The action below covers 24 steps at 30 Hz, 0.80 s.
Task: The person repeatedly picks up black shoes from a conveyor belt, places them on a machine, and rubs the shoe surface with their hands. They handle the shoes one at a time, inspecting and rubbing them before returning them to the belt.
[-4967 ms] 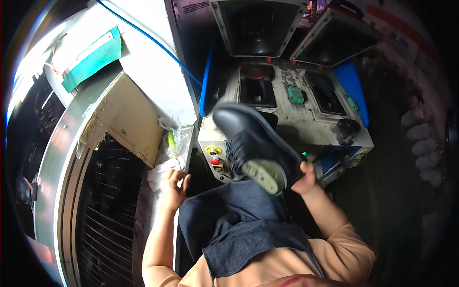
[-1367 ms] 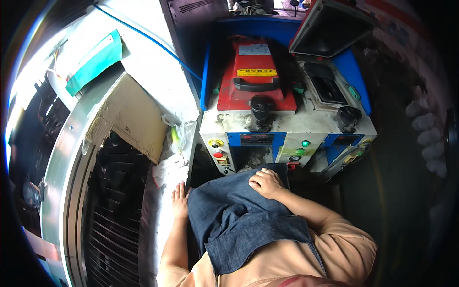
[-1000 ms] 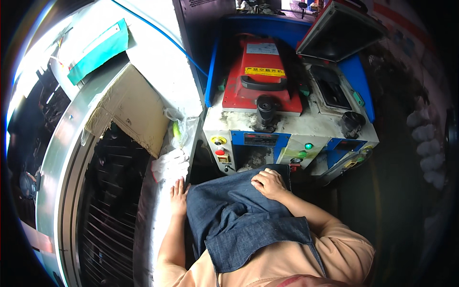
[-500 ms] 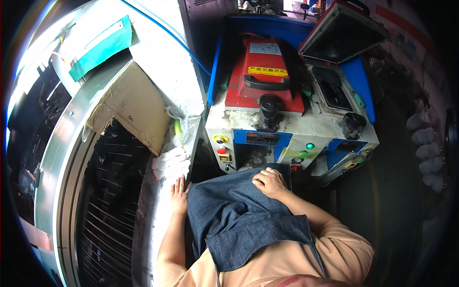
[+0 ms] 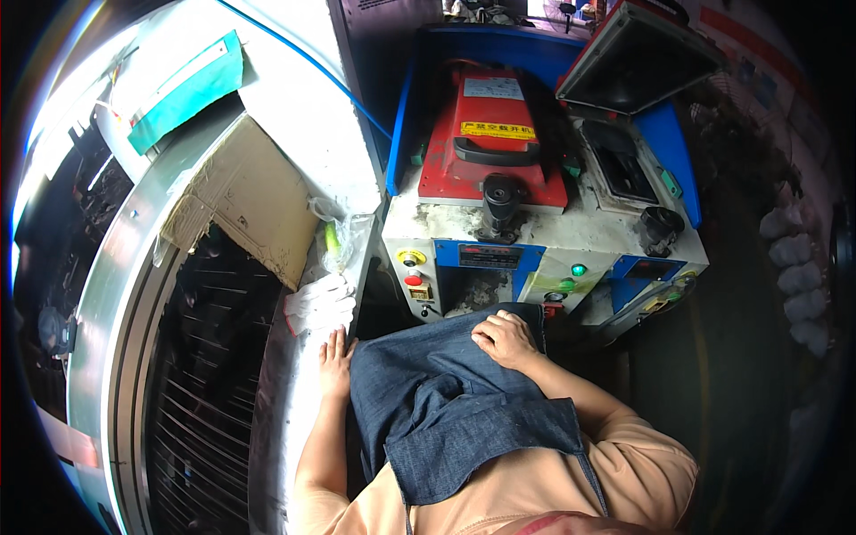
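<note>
My left hand [image 5: 336, 364] lies palm down on a white ledge [image 5: 299, 392], fingers stretched out and holding nothing. Just beyond its fingertips is a white knit work glove [image 5: 319, 305] with a red-edged cuff. My right hand [image 5: 506, 341] rests on the dark blue denim apron [image 5: 446, 366] across my lap. Its fingers are loosely bent over the cloth, with no object visible in them. Past the glove, a clear plastic bag [image 5: 337, 248] with something green inside sits on the ledge.
Ahead stands a white and blue machine with a closed red lid [image 5: 490, 165], black knobs and buttons. Its right-hand lid [image 5: 637, 62] is raised over a dark recess [image 5: 618, 165]. At left, a cardboard sheet [image 5: 245, 192] leans over a dark conveyor with metal rods [image 5: 201, 383].
</note>
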{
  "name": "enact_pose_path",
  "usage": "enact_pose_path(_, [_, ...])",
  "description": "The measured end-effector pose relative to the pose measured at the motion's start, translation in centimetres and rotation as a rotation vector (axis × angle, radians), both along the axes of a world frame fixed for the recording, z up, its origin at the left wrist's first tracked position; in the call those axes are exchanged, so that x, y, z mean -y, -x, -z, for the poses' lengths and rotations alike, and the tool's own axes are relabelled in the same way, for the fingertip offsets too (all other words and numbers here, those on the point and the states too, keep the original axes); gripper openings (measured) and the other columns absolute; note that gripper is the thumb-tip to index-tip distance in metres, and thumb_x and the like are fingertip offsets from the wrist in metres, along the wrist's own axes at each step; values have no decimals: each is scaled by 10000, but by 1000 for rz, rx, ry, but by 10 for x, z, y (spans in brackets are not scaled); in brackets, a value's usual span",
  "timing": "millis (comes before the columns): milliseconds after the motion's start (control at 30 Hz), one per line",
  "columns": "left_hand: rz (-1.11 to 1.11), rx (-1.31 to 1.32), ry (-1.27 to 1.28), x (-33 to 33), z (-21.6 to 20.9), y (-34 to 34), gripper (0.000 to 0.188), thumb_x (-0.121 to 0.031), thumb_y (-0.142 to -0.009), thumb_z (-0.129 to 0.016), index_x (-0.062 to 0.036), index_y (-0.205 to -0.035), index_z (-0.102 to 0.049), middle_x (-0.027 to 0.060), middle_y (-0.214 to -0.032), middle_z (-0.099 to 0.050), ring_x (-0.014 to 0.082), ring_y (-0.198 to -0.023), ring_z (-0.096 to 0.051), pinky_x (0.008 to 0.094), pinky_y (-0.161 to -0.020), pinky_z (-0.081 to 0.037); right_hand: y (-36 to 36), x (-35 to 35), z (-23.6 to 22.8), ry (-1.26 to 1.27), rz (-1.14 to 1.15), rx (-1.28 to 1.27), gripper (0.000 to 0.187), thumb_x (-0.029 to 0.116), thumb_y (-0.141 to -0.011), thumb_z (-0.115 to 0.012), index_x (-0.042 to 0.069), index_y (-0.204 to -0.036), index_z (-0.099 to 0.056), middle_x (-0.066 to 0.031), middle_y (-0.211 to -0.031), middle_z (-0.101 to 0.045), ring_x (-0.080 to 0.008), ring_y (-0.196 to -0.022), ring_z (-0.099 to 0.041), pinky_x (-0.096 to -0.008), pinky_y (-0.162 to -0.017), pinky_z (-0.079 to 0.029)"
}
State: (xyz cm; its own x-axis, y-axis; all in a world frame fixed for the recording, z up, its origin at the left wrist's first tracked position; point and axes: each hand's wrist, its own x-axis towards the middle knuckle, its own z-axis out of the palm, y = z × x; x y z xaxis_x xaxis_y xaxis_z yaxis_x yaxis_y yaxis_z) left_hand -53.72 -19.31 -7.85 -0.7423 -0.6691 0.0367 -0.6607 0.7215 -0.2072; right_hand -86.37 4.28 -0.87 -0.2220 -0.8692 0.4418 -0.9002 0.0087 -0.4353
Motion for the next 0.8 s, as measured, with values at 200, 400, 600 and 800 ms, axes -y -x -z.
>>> enact_pose_path(200, [39, -55, 92, 5, 15, -4, 516, -281, -968, -445, -261, -1482, -477, 88, -1666, -172, 276, -1523, -213, 464, -1216, -213, 1, -1, 1, 2, -1, -10, 131, 259, -873, -700, 129, -866, -710, -33, -842, -668, -259, -819, -615, -390, -776, -507])
enact_pose_path(400, [50, -63, 96, 4, 12, -3, 514, -285, -964, -448, -256, -1475, -486, 96, -1661, -187, 281, -1517, -228, 467, -1210, -225, 1, 0, 2, 22, -3, -4, 129, 255, -869, -703, 127, -861, -707, -37, -829, -665, -261, -809, -613, -391, -772, -505])
enact_pose_path(600, [30, -82, 20, 0, 3, -1, 516, -251, -967, -438, -247, -1482, -475, 96, -1663, -175, 277, -1521, -208, 463, -1213, -214, 1, -1, 1, 18, -8, -4, 125, 256, -870, -701, 132, -858, -694, -36, -827, -663, -265, -809, -616, -399, -769, -497])
enact_pose_path(800, [-10, -37, -47, -2, -4, 1, 549, -193, -970, -424, -248, -1517, -422, 78, -1679, -122, 251, -1541, -150, 451, -1230, -176, 1, 0, 4, 3, -6, 2, 129, 263, -871, -697, 135, -866, -685, -38, -833, -664, -273, -821, -620, -404, -782, -493])
